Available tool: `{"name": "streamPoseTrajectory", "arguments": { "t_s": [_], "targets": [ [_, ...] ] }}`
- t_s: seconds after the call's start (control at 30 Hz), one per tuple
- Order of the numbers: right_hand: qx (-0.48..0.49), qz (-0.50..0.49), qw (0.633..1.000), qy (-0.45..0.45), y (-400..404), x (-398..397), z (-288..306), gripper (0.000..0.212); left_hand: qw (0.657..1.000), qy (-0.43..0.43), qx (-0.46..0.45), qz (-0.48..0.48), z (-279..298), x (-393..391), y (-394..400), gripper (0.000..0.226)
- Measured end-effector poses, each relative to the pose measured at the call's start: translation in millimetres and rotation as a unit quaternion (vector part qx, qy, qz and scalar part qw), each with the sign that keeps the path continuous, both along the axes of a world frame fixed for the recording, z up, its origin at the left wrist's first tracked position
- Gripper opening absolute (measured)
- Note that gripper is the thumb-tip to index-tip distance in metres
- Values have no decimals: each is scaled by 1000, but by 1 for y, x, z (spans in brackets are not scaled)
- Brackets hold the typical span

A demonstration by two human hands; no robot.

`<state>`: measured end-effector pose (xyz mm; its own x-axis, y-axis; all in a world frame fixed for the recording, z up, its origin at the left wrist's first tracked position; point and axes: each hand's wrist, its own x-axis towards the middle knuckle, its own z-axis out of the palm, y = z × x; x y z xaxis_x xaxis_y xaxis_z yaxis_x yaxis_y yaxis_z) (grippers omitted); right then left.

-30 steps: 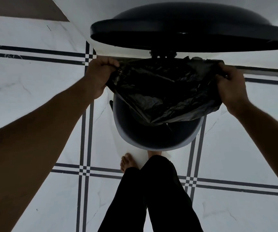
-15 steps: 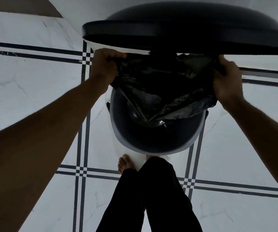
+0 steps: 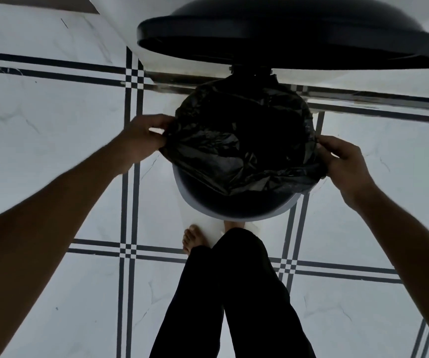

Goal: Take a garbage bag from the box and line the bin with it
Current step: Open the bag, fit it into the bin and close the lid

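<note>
A round white pedal bin [image 3: 234,213] with a dark inner bucket stands on the tiled floor in front of me, its black lid [image 3: 285,37] raised upright at the back. A black garbage bag [image 3: 234,151] is spread over the far part of the bin's mouth and hangs down into it; the near rim is still bare. My left hand [image 3: 143,135] grips the bag's edge at the bin's left side. My right hand [image 3: 342,158] grips the bag's edge at the right side. The box is not in view.
White marble floor tiles [image 3: 53,125] with dark grid lines surround the bin. My legs in black trousers [image 3: 234,293] and a bare foot [image 3: 192,239] stand right at the bin's near side. A wall base runs behind the bin.
Both hands have come down and toward me from the back of the rim to the bin's sides, drawing the bag's opening wider over the rim. The lid stays up.
</note>
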<state>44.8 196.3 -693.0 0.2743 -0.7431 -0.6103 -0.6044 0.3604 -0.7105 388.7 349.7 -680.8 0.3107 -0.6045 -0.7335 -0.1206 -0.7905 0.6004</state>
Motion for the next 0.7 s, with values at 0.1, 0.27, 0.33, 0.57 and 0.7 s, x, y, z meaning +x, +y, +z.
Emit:
{"name": "streamPoseTrajectory", "arguments": {
  "t_s": [0.1, 0.27, 0.33, 0.57, 0.7],
  "targets": [
    [-39, -17, 999, 0, 10, -4, 7, 33, 997, 12, -32, 66, 4, -11, 22, 35],
    [-63, -85, 994, 21, 46, -15, 16, 53, 990, -9, -41, 134, 6, -38, 50, 45],
    [-63, -92, 993, 24, 59, -19, 15, 51, 983, -34, -53, 173, 6, -48, 55, 41],
    [49, -103, 993, -10, 82, -21, 18, 29, 963, -20, -29, 267, 10, -63, 55, 48],
    [113, -113, 987, -19, 77, -25, 20, 28, 900, 117, 41, 417, 14, -64, 52, 35]
  ]
}}
